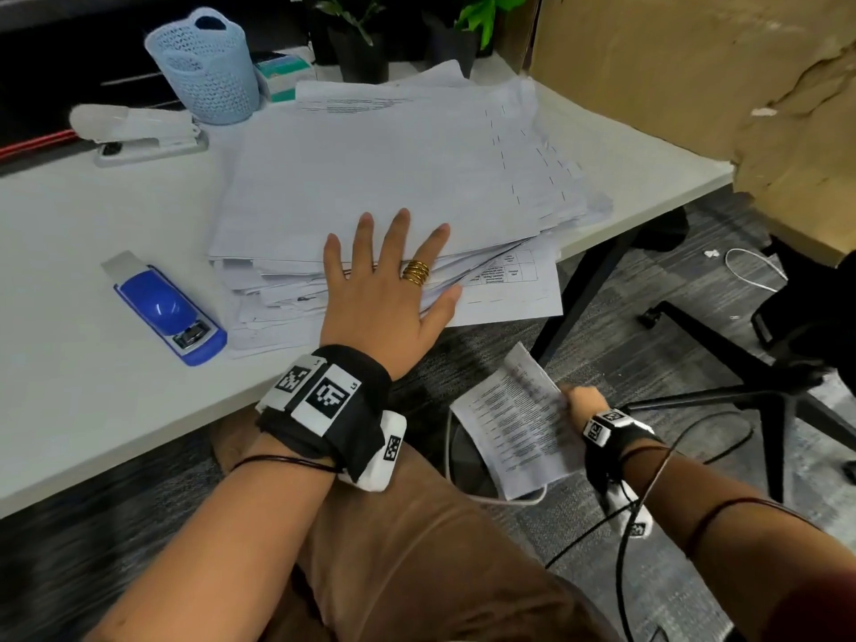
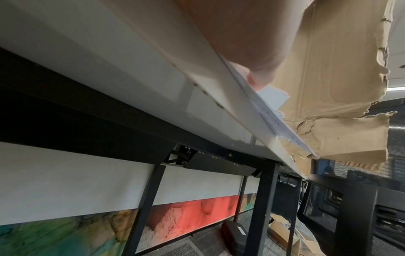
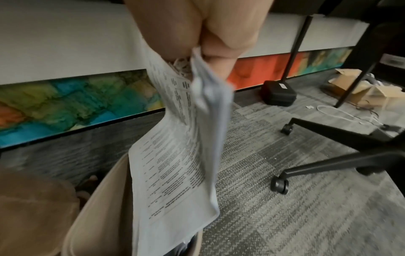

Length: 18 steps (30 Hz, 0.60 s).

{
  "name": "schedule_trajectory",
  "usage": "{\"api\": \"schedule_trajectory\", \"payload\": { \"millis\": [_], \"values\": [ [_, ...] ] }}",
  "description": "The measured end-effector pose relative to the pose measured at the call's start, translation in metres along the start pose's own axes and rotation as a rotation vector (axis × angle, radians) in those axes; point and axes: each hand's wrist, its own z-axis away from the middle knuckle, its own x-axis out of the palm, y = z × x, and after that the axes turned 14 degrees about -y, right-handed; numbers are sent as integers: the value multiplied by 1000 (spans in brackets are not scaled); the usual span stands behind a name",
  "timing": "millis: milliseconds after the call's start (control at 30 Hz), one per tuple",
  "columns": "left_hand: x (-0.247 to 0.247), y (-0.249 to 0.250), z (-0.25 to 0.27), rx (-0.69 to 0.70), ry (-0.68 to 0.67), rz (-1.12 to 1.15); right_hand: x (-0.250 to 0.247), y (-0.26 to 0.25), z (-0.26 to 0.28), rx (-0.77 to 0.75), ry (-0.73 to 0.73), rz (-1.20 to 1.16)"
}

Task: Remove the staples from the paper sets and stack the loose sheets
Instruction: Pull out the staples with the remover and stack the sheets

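Observation:
A thick, uneven pile of white sheets [image 1: 393,178] lies on the white desk [image 1: 69,271]. My left hand [image 1: 389,271] rests flat on the pile's near edge with its fingers spread; a gold ring sits on one finger. In the left wrist view one fingertip [image 2: 258,81] presses on the paper at the desk's edge. Below the desk level, to the right, my right hand [image 1: 583,403] pinches a printed paper set [image 1: 514,424] by one edge. In the right wrist view the paper set [image 3: 175,164] hangs down over a beige bin [image 3: 98,199].
A blue stapler [image 1: 166,312] lies left of the pile and a white stapler [image 1: 139,132] at the back left, beside a light blue mesh holder [image 1: 204,67]. Torn cardboard [image 1: 695,76] stands at the right. Black chair legs [image 1: 741,363] and cables cross the grey carpet.

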Motion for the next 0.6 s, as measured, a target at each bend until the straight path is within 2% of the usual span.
{"api": "schedule_trajectory", "payload": {
  "millis": [133,300,367,533,600],
  "values": [
    [1,0,0,5,13,-2,-2,9,-4,-5,-1,29],
    [0,0,-1,16,20,10,6,-13,6,-244,-35,104],
    [0,0,0,12,18,7,12,-19,-1,-275,-78,156],
    [0,0,-1,0,11,0,10,-56,8,-185,-149,383],
    [0,1,0,-2,6,-3,17,-72,6,-174,-138,373]
  ]
}}
